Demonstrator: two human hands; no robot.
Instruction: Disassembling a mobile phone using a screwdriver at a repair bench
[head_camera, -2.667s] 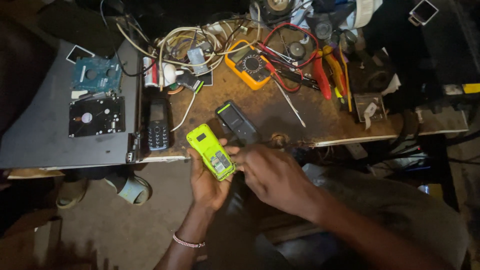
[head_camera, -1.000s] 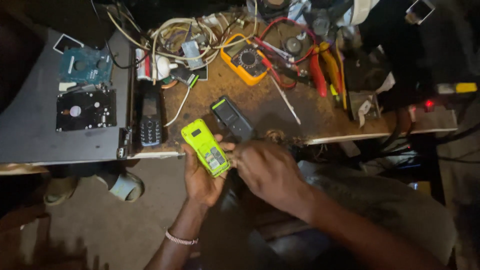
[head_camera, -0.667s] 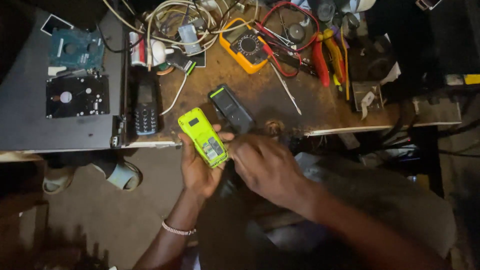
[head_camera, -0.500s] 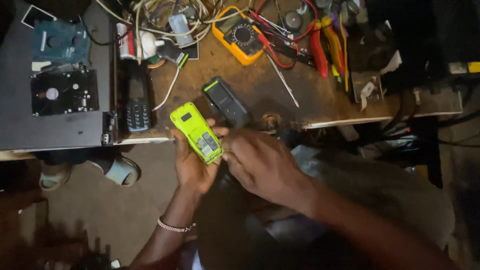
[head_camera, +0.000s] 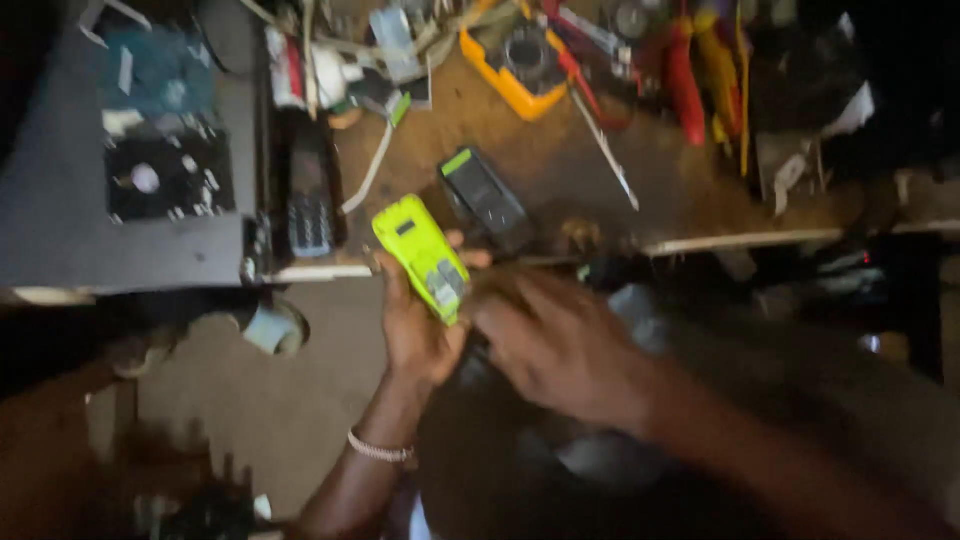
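My left hand (head_camera: 415, 325) grips a bright yellow-green mobile phone (head_camera: 420, 255), held tilted just below the workbench's front edge. My right hand (head_camera: 555, 345) is blurred beside the phone's lower end, fingers curled towards it; whether it holds anything cannot be told. A dark phone body with a green end (head_camera: 483, 197) lies on the brown bench just above the hands. A black keypad phone (head_camera: 310, 200) lies further left.
An opened hard drive (head_camera: 165, 175) rests on a grey laptop (head_camera: 60, 230) at left. An orange multimeter (head_camera: 520, 60), red-handled pliers (head_camera: 685, 80), a thin screwdriver (head_camera: 605, 150) and tangled wires crowd the bench's far side. Floor lies below.
The view has shifted so the bench sits higher and closer in frame. My left hand keeps hold of the green phone; my right hand is now motion-blurred beside it.
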